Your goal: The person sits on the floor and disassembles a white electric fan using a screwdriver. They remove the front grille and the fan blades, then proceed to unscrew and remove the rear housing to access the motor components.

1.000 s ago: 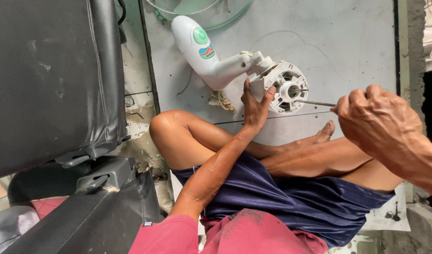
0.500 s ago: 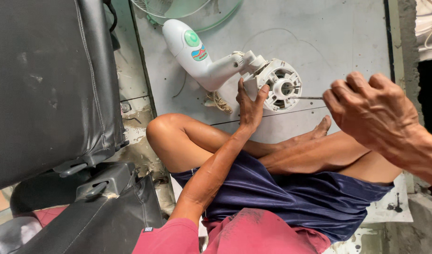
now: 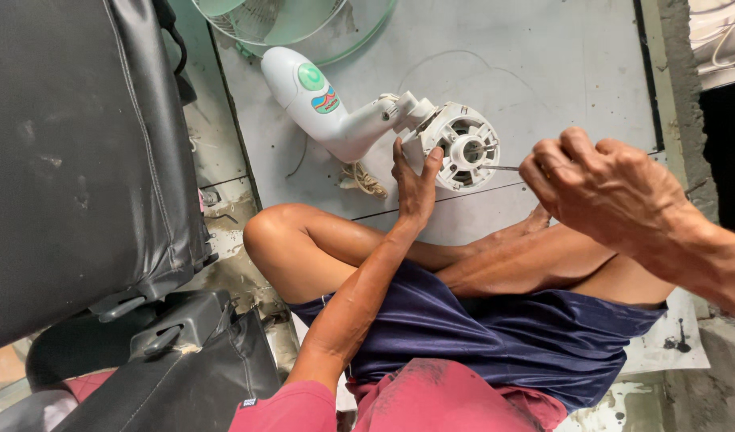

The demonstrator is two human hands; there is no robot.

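**Bare fan motor steadied on the floor**

At far left a black padded seat (image 3: 71, 160) fills the frame. The white plastic fan body (image 3: 335, 120) lies on the grey floor (image 3: 559, 72), upper centre. The left hand (image 3: 414, 180) braces its round vented motor housing (image 3: 462, 156), fingers pressed open against it, likely steadying it. The right hand (image 3: 603, 188) is clenched around a thin metal tool (image 3: 502, 168) aimed at the hub; its handle is hidden.
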